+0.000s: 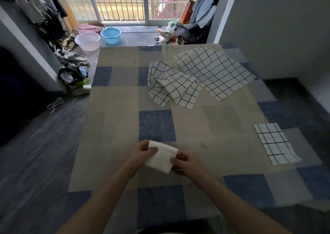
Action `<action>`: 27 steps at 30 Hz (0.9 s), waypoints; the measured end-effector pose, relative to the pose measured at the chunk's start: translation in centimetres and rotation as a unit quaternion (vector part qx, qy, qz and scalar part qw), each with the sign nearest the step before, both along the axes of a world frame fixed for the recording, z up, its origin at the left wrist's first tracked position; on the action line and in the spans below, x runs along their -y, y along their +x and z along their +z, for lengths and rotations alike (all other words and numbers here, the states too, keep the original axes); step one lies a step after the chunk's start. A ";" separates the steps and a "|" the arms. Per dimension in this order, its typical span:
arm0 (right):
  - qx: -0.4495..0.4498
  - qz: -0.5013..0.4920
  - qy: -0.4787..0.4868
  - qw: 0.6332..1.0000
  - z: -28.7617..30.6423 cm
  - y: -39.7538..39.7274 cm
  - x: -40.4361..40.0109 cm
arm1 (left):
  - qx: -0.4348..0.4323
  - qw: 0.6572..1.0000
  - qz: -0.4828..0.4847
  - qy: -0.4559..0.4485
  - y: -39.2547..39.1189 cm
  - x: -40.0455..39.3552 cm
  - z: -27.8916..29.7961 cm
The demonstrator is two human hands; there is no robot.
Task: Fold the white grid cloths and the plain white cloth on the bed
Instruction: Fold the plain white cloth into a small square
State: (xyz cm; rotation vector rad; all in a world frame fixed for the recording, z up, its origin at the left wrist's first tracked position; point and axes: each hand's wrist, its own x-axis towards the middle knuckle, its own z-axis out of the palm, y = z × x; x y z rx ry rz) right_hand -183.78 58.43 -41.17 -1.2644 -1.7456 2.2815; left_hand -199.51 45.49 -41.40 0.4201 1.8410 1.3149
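The plain white cloth point(160, 156), already folded small, is held above the bed point(114, 119) between both hands. Its left edge is pinched by the curled fingers of the left hand point(141, 151); its right edge is gripped by the thumb and fingers of the right hand point(184, 162). Well beyond the fingers, a crumpled grid cloth point(171, 85) is seen, overlapped by a spread grid cloth point(214, 69). To the right of the right fingers, a folded grid cloth point(275, 142) is laid flat.
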 end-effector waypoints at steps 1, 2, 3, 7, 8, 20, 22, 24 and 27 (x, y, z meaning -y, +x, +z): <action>0.004 -0.006 0.005 1.000 -0.1 0.1 -0.2 | 0.000 1.000 0.005 -0.005 0.2 -0.2 0.0; 0.005 -0.012 0.013 1.000 -0.2 0.1 -0.3 | -0.001 1.000 0.006 -0.009 0.5 -0.3 0.0; 0.002 -0.020 0.020 1.000 -0.2 0.1 -0.3 | 0.001 1.000 0.007 -0.010 0.6 -0.5 -0.1; -0.003 -0.062 0.025 0.998 -0.4 0.8 -1.0 | 0.012 1.000 -0.006 -0.022 1.2 -1.5 -0.4; -0.002 -0.072 0.020 0.997 -0.4 1.0 -1.2 | 0.015 1.000 -0.009 -0.025 1.5 -1.9 -0.3; -0.003 -0.110 0.020 0.994 -1.4 4.0 -7.2 | -0.013 0.998 -0.027 -0.061 4.1 -8.1 -0.4; 0.012 -0.115 0.023 0.993 -1.7 4.7 -9.2 | -0.007 0.998 -0.025 -0.062 4.9 -10.0 -0.4; 0.026 -0.119 0.047 0.991 -1.9 5.6 -11.8 | 0.002 0.998 -0.029 -0.062 6.1 -12.8 -0.6; 0.041 -0.141 0.061 0.987 -1.4 7.6 -17.1 | 0.034 0.997 -0.038 -0.054 8.2 -18.4 -0.9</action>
